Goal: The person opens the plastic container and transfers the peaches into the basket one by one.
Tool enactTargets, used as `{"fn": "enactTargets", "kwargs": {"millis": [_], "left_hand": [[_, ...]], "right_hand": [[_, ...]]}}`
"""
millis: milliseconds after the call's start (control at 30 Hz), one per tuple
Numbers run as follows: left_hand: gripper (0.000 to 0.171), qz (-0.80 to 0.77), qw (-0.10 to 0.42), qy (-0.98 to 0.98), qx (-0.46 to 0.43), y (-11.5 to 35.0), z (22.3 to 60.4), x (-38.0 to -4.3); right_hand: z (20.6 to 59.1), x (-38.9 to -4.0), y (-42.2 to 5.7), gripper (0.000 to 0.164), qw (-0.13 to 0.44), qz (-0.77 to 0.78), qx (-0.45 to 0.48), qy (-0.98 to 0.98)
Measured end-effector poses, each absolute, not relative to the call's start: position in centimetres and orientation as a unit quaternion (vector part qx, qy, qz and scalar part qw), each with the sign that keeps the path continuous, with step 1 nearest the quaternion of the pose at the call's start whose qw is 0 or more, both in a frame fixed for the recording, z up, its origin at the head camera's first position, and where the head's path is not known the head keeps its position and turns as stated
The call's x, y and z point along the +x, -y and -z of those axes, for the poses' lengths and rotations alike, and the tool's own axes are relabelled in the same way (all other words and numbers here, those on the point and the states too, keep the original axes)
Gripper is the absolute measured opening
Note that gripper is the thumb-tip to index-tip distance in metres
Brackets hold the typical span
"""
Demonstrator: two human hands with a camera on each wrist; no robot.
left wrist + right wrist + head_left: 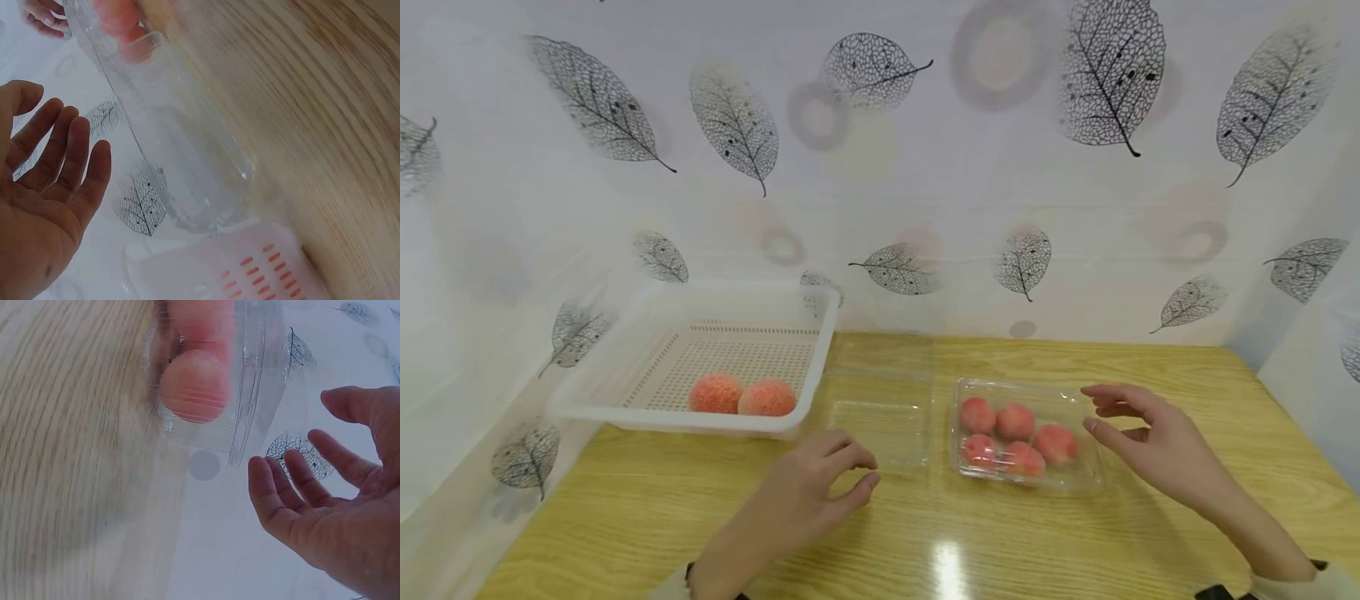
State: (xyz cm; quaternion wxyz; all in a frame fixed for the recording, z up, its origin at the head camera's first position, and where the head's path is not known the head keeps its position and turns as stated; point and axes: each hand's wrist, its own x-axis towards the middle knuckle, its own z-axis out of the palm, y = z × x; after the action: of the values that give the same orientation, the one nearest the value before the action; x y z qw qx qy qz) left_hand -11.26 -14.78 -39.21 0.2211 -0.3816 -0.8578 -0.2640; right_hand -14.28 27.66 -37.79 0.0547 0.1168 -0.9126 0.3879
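On the right half of the table, a clear plastic box [1086, 475] holds several reddish peaches [1056, 444]. My right hand [1161, 446] hovers at the box's right side, thumb and fingers apart, with nothing in it. The right wrist view shows the same relaxed fingers [265, 497] beside the box's seam [244, 394], where the lid appears closed. Left of this box is a second clear container [880, 433], with no fruit in it. My left hand [808, 487] is in front of that container, fingers loosely bent and holding nothing.
A white perforated basket [685, 421] stands at the left with two peaches [767, 397] near its front wall. Behind the wooden table [880, 542] hangs a pale leaf-printed sheet [880, 183], which also covers the sides.
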Motion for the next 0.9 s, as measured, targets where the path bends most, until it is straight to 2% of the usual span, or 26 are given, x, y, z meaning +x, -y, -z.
{"fn": "enactTargets", "kwargs": {"millis": [133, 333, 433, 667, 900], "left_hand": [[0.006, 0.298, 0.173, 0.856, -0.385, 13.7, 39.6, -11.4], [0.004, 0.369, 0.026, 0.854, -0.365, 11.5, 40.0, -11.3], [0.005, 0.398, -0.042, 0.853, -0.335, 10.2, 40.0, -11.2], [0.018, 0.502, -0.169, 0.821, -0.212, 7.9, 40.5, -11.0], [0.022, 0.616, -0.243, 0.742, -0.104, 6.2, 41.3, -11.2]], "right_hand": [[38.0, -13.7, -26.6, 0.042, 0.117, -0.342, 0.166, 0.918], [38.1, -13.2, -25.5, 0.055, 0.171, -0.261, 0.249, 0.917], [38.1, -12.9, -25.2, 0.060, 0.165, -0.238, 0.266, 0.919], [38.3, -12.8, -25.0, 0.066, 0.104, -0.244, 0.268, 0.926], [39.2, -13.2, -25.3, 0.059, 0.134, -0.198, 0.306, 0.922]]}}
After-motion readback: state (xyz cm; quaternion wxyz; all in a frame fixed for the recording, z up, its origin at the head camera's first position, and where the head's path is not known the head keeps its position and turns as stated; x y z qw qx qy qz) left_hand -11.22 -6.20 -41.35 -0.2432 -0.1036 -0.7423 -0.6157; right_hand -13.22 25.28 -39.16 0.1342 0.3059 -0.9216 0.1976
